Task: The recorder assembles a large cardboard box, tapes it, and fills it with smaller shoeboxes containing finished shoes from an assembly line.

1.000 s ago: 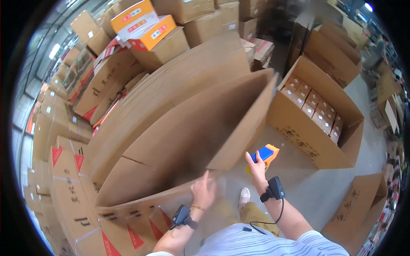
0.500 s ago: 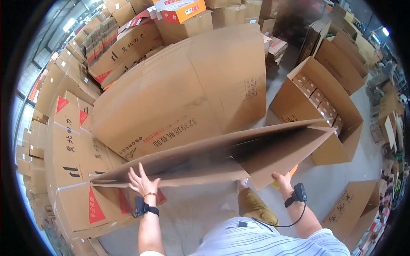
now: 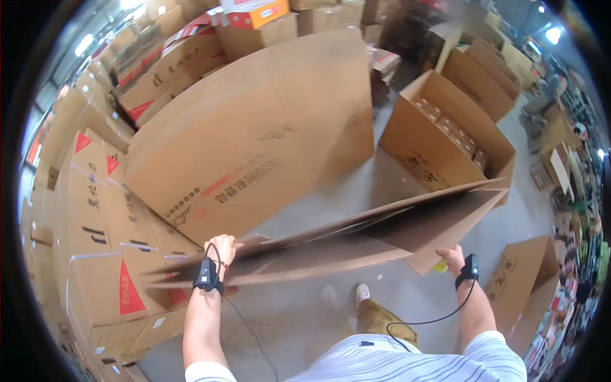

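Left hand (image 3: pixel 221 248) curls closed over a half-flattened brown carton (image 3: pixel 324 256), right hand (image 3: pixel 453 259) grips its right end beside a yellow item (image 3: pixel 440 265), carton spanning between them before leaning cardboard (image 3: pixel 273 127).

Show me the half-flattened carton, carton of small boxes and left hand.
Half-flattened carton (image 3: pixel 337 254): head view, near panel.
Carton of small boxes (image 3: pixel 422 144): head view, outer side wall.
Left hand (image 3: pixel 220 247): head view, back of hand.
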`<state>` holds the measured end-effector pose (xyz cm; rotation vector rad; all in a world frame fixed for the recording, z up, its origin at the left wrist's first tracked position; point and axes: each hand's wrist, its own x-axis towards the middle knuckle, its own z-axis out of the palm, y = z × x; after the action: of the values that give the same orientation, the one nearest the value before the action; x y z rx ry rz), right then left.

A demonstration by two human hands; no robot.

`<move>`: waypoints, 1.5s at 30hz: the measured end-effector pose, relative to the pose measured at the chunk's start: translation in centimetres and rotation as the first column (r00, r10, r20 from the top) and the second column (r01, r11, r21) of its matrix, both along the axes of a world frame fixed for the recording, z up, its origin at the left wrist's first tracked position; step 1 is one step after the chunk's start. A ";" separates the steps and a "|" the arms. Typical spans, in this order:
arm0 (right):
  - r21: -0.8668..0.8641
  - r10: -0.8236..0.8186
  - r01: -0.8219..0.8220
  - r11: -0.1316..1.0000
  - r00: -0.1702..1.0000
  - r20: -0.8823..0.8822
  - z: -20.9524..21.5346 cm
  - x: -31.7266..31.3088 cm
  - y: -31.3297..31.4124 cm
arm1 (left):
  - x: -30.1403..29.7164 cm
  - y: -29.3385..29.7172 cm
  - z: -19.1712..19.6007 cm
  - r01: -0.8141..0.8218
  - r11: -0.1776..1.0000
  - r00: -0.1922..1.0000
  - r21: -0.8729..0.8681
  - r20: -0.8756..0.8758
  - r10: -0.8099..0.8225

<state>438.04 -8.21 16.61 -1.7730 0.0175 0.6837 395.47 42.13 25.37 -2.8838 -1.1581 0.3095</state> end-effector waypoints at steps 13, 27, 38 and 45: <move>-0.539 0.389 -0.383 0.750 0.915 -0.108 7.9 7.6 -22.2 | 4.3 5.7 -0.4 -0.348 0.897 0.929 0.271 0.227 0.292; -0.710 0.896 -0.613 0.346 0.440 0.057 6.9 16.2 -10.3 | -17.9 -7.1 -2.6 -0.923 0.372 0.382 -0.102 -0.105 0.918; -0.871 0.789 -0.227 0.435 0.562 0.247 2.6 7.8 -8.3 | -30.0 -18.1 -4.0 -0.672 0.461 0.658 -0.579 -0.182 0.731; -0.911 0.845 -0.213 0.353 0.491 0.213 5.2 -4.3 4.6 | -22.5 -21.2 -4.7 -0.172 0.830 0.953 -0.530 -0.304 0.004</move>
<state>433.75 -3.62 21.84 -2.9252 -1.0824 0.4747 373.01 20.91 20.68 -3.0690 -1.3227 1.2222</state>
